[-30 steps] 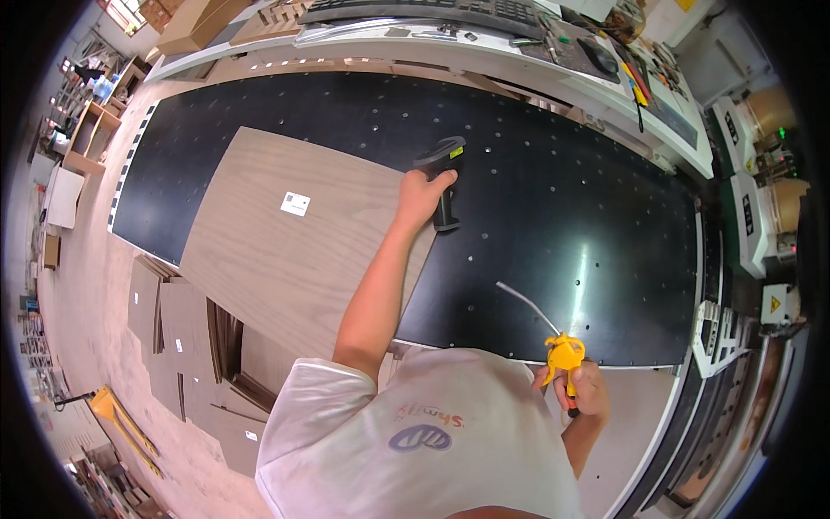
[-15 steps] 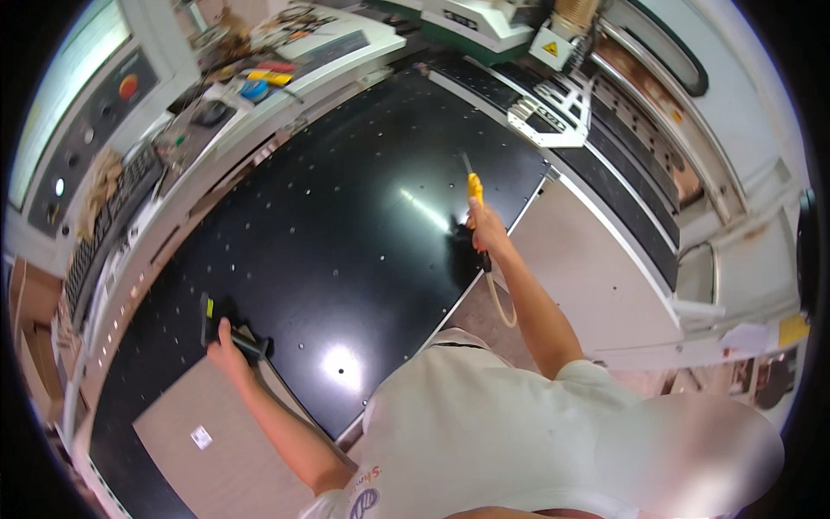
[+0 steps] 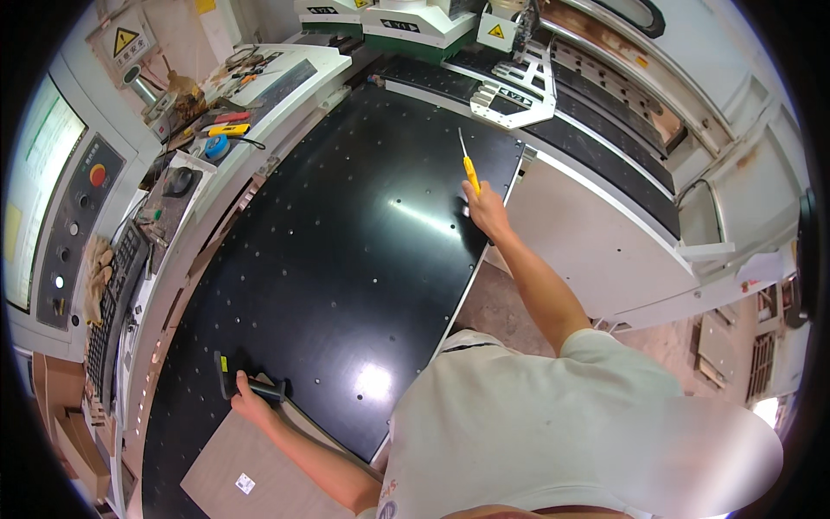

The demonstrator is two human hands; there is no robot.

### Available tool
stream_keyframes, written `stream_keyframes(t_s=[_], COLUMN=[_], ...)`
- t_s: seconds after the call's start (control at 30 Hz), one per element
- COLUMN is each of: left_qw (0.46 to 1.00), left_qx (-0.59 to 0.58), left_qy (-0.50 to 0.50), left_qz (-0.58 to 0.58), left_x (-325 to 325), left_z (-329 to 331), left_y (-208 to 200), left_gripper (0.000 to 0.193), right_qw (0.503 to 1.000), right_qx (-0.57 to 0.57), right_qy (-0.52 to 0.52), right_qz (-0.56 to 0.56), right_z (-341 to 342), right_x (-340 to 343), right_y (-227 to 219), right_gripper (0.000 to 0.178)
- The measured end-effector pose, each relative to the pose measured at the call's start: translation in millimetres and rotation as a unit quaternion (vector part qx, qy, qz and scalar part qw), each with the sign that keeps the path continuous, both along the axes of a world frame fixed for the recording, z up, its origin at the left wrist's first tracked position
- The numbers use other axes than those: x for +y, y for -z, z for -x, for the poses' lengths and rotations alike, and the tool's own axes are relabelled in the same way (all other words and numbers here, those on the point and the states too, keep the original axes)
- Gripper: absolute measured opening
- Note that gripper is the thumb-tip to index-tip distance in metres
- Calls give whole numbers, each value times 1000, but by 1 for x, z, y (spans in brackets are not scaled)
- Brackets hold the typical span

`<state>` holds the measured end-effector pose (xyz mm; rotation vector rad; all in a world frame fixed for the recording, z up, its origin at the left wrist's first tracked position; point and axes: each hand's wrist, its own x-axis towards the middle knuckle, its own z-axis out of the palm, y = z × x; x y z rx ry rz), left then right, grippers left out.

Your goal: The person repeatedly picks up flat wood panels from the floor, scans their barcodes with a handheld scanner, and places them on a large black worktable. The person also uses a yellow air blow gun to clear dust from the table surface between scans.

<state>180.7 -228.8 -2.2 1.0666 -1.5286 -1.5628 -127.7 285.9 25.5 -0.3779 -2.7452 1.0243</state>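
My left hand (image 3: 249,402) is closed around the handle of a black T-shaped hand tool (image 3: 266,390) with a yellow-green mark on its wide head. It is just beyond the far edge of a brown-grey board (image 3: 259,445), which bears a small white label and lies on the black table (image 3: 346,233). Over the table's right side, my right hand (image 3: 486,210) grips a yellow air blow gun (image 3: 471,176). The gun's long thin metal nozzle points away from me, above the dark surface. My fingers hide most of its handle.
Along the left stand a control panel with a red button (image 3: 97,175), a keyboard (image 3: 118,281), a mouse (image 3: 179,182) and a side table with blue tape (image 3: 216,147) and loose tools. White machine heads (image 3: 415,24) and a white bracket (image 3: 517,102) border the far side.
The whole view has shifted, so the table and board sit lower in it. The blow gun's hose, visible before, is now out of sight. Both hands keep their grips.
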Motion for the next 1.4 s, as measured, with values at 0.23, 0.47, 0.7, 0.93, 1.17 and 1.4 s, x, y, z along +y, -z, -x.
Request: stream_keyframes(t_s=[0.23,0.47,0.7,0.93,1.17,1.4], left_qw=[1000,999,1000,1000,1000,999], left_qx=[-18,-31,-24,-29,-12,-28], left_qy=[-5,-4,-3,7,-4,3], left_qz=[9,29,18,0,16,26], left_x=[15,9,3,-1,-1,-2], left_z=[4,2,1,0,3,-1], left_y=[-17,-11,-2,-1,2,1], left_gripper=[38,39,39,38,39,39], right_qw=[1000,999,997,993,993,995], right_qx=[-9,-14,-22,-27,-30,36], right_qy=[10,28,60,74,83,79], right_qz=[17,17,49,82,82,45], right_z=[28,25,30,32,35,39], right_x=[-5,-8,-1,4,5,15], right_y=[13,9,14,19,21,43], right_gripper=[64,67,71,72,73,67])
